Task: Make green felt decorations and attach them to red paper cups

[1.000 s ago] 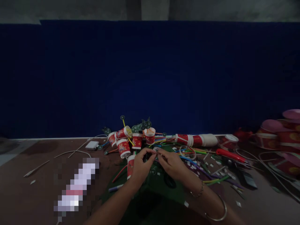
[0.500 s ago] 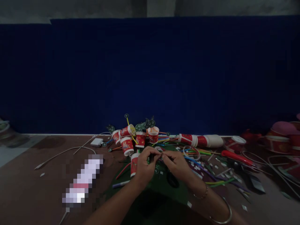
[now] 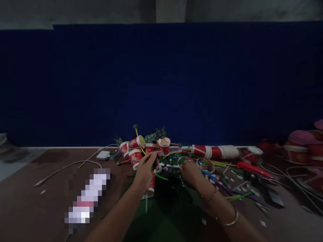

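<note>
My left hand is closed around a red paper cup that tilts with its white rim downward. A pale straw sticks out below the rim, and a green strip juts out beside the cup. To the right, my right hand has its fingers curled at a clear ring like a roll of tape; its fingertips are partly hidden. A white and purple marker lies between the hands.
More red paper cups with cut-out paper faces stand behind. A second clear ring, coloured strips, paper scraps and red-handled scissors lie right. A blurred lit screen and a white adapter are left.
My hands have moved apart from their fingertip pinch. The left has drawn back left with the cup now under it; the right has shifted to the clear ring. The view tilted slightly.
</note>
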`<action>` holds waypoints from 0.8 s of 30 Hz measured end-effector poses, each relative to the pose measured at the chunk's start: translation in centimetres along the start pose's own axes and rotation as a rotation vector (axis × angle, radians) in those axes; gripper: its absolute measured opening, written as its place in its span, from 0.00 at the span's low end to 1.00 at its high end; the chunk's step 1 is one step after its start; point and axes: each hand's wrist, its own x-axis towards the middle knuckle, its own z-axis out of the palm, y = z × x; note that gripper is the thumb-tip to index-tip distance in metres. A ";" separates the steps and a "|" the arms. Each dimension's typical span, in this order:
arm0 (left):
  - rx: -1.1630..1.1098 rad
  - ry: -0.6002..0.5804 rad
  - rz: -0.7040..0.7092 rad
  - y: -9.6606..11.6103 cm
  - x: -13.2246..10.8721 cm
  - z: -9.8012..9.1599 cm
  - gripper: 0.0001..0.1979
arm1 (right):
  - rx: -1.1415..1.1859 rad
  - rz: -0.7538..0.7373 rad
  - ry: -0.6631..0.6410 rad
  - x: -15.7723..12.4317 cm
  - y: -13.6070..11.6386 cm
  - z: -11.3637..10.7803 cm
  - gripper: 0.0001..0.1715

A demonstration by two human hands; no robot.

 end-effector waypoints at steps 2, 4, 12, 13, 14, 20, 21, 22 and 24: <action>-0.025 -0.020 -0.057 -0.3 0.1 0.0 0.14 | -0.002 0.012 0.049 -0.1 -0.2 -0.1 0.07; -0.034 -0.033 -0.088 -0.5 0.0 0.0 0.15 | 0.134 -0.031 0.115 -0.1 -1.2 -0.8 0.05; 0.017 0.011 -0.134 -0.7 -0.1 0.1 0.12 | 0.779 -0.046 0.135 1.4 -6.3 -2.4 0.06; 0.034 -0.002 -0.127 -0.6 -0.1 0.1 0.12 | 0.766 -0.087 0.170 1.5 -6.6 -2.3 0.06; 0.058 -0.023 -0.116 -0.3 0.0 0.0 0.13 | 0.740 -0.127 0.215 1.5 -6.9 -2.2 0.06; 0.485 0.073 0.167 1.5 2.1 -3.1 0.20 | 0.588 -0.211 0.388 1.1 -8.0 -1.5 0.07; 0.580 0.147 0.235 1.6 2.7 -4.0 0.20 | 0.601 -0.183 0.322 1.1 -8.2 -1.1 0.06; 0.691 0.162 0.265 1.7 3.2 -4.8 0.17 | 0.615 -0.147 0.226 1.1 -8.4 -0.5 0.05; 0.920 0.142 0.220 1.6 3.9 -6.2 0.12 | 0.641 -0.087 0.023 1.0 -8.6 1.0 0.12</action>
